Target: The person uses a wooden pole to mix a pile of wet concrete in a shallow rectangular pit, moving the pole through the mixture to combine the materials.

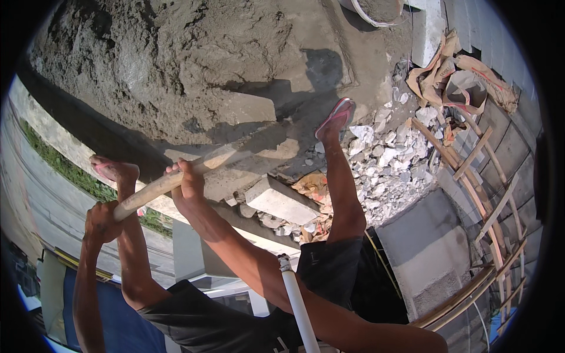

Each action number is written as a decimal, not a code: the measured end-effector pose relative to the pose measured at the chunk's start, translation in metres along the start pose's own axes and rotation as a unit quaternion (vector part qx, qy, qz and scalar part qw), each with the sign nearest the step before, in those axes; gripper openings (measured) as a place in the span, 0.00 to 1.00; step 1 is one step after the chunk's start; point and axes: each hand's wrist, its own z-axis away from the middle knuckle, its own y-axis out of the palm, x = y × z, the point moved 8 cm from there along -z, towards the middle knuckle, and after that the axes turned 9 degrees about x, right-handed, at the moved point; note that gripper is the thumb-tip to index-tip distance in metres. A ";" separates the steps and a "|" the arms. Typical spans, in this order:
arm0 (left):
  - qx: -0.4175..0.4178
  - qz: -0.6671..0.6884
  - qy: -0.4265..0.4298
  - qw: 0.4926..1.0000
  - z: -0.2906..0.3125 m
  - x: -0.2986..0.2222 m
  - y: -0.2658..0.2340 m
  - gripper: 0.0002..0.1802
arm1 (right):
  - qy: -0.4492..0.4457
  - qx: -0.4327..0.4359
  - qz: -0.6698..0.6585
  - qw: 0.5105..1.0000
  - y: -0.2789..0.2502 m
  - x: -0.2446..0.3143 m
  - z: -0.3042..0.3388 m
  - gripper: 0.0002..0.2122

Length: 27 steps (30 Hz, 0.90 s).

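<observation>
Wooden tool handle, long and pale, slanting from lower left up to a blade end coated in wet mortar; the grey heap fills the upper left, bounded below by a dark concrete edge. Left hand closed around the handle's butt end; right hand wrapped tight further up the shaft. Concrete block lies just beside the handle, rubble of white stone to its right. Bucket at top, holding grey mix. Empty paper sacks and a wooden ladder crowd the right side. White pipe stands near the legs.
</observation>
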 end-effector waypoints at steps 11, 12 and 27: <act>0.067 0.258 0.146 0.953 -0.099 -0.257 0.122 0.21 | -0.158 -0.048 0.237 0.957 -0.041 0.284 0.023 0.06; 0.085 0.283 0.153 0.943 -0.123 -0.306 0.125 0.21 | -0.184 -0.062 0.274 0.942 -0.038 0.336 0.014 0.06; 0.102 0.368 0.019 0.924 -0.138 -0.307 0.260 0.22 | -0.185 -0.136 0.399 0.888 -0.127 0.289 -0.050 0.06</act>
